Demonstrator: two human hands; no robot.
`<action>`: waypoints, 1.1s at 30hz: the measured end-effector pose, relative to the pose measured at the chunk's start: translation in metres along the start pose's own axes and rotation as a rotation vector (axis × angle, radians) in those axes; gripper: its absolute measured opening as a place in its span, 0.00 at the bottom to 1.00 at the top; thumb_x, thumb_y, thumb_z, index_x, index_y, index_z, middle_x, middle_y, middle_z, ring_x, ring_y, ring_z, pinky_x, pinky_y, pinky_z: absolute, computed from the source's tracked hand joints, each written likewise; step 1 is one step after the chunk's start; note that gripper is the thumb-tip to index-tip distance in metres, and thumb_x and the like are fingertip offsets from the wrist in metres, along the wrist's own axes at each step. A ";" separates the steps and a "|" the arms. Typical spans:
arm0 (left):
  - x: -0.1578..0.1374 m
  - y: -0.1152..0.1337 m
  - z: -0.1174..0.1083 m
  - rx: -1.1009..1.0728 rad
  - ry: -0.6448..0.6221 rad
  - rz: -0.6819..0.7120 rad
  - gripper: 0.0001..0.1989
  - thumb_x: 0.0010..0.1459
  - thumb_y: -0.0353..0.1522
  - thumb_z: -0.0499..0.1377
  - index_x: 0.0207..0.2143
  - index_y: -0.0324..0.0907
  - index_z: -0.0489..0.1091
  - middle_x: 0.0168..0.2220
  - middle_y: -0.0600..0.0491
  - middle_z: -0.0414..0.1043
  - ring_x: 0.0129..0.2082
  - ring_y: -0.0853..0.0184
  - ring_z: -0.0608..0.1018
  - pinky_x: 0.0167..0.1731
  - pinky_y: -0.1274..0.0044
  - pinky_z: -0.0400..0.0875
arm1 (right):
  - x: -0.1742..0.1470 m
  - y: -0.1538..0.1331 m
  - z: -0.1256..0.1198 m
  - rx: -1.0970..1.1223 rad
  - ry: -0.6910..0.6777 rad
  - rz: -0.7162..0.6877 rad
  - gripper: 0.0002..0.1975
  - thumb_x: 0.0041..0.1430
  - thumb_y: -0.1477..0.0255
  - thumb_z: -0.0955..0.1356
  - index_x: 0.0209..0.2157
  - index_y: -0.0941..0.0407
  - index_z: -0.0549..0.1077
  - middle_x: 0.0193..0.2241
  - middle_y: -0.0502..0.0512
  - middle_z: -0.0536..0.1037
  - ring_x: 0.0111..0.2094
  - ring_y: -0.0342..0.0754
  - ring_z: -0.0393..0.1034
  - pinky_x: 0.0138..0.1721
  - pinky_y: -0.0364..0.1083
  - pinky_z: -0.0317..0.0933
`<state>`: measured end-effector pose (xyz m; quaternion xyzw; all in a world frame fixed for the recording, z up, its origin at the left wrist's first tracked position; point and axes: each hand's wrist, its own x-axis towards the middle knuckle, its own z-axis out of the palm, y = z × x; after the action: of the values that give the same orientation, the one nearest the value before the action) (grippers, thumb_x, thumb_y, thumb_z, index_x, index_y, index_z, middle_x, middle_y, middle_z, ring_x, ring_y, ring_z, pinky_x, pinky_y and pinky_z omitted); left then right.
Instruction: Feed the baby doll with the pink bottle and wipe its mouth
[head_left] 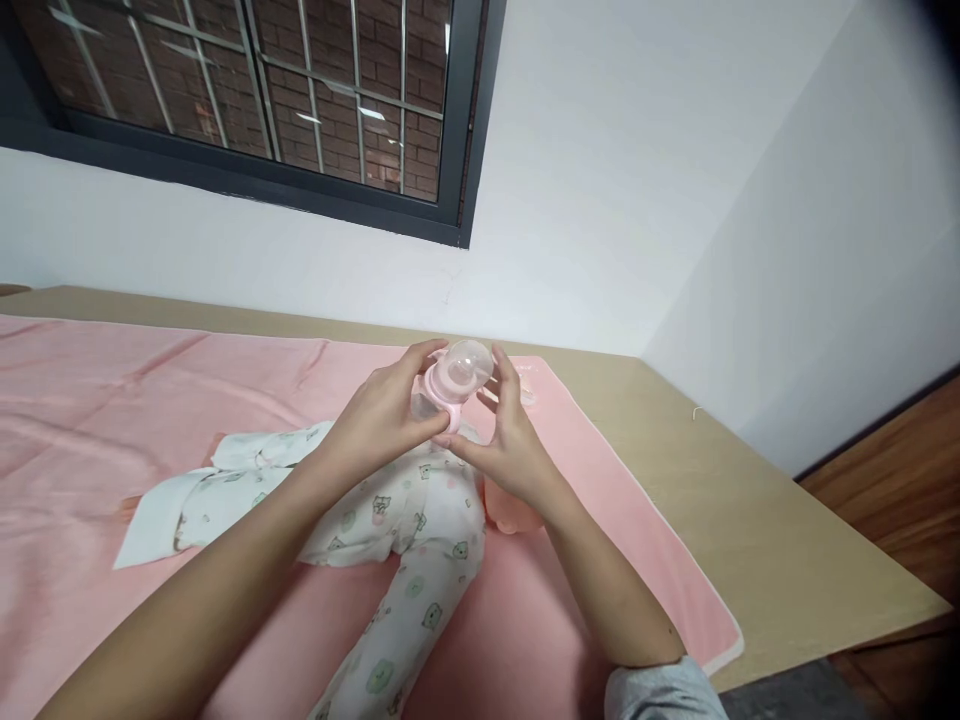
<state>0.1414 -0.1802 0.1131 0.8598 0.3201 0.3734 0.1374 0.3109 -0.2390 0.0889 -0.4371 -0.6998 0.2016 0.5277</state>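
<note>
Steadying the bottle (pixel 453 382), it seems, we clasp its collar (pixel 433 386) with our left hand (pixel 381 408), our right hand (pixel 517 448) cupping its dome (pixel 474 362), grip unclear, above the doll (pixel 442 500), near the blanket (pixel 615 540)'s far right corner.

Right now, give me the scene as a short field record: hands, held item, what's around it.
Held item: bottle, pink collar, clear domed cap on, tilted
Left hand: gripping the bottle around its collar
Right hand: curled by the cap end; firmness of grip unclear
Below: doll in white printed clothes, lying down, head partly hidden by the right forearm
Surface: pink blanket on wooden tabletop
Behind: white wall, barred window
</note>
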 end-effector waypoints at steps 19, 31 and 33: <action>0.019 -0.052 -0.012 0.180 0.022 -0.061 0.26 0.49 0.34 0.56 0.53 0.43 0.66 0.52 0.50 0.71 0.51 0.54 0.73 0.49 0.70 0.65 | 0.029 0.076 -0.063 -0.193 0.486 -0.078 0.36 0.56 0.59 0.68 0.62 0.50 0.51 0.56 0.60 0.66 0.57 0.50 0.62 0.59 0.55 0.57; 0.030 -0.160 -0.034 0.270 0.027 -0.427 0.44 0.36 0.49 0.54 0.55 0.34 0.62 0.46 0.42 0.72 0.45 0.52 0.74 0.36 0.70 0.64 | -0.029 0.237 -0.130 -0.728 0.489 0.543 0.29 0.56 0.69 0.61 0.59 0.61 0.61 0.57 0.69 0.61 0.52 0.56 0.66 0.55 0.55 0.60; 0.029 -0.169 -0.035 0.294 0.029 -0.481 0.49 0.34 0.52 0.55 0.57 0.33 0.60 0.47 0.42 0.72 0.45 0.52 0.74 0.36 0.70 0.65 | -0.034 0.243 -0.130 -0.740 0.436 0.573 0.29 0.56 0.69 0.61 0.60 0.61 0.60 0.57 0.71 0.62 0.52 0.58 0.66 0.54 0.55 0.60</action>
<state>0.0549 -0.0333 0.0723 0.7645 0.5676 0.2916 0.0913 0.5290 -0.1597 -0.0641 -0.8006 -0.4501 -0.0189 0.3951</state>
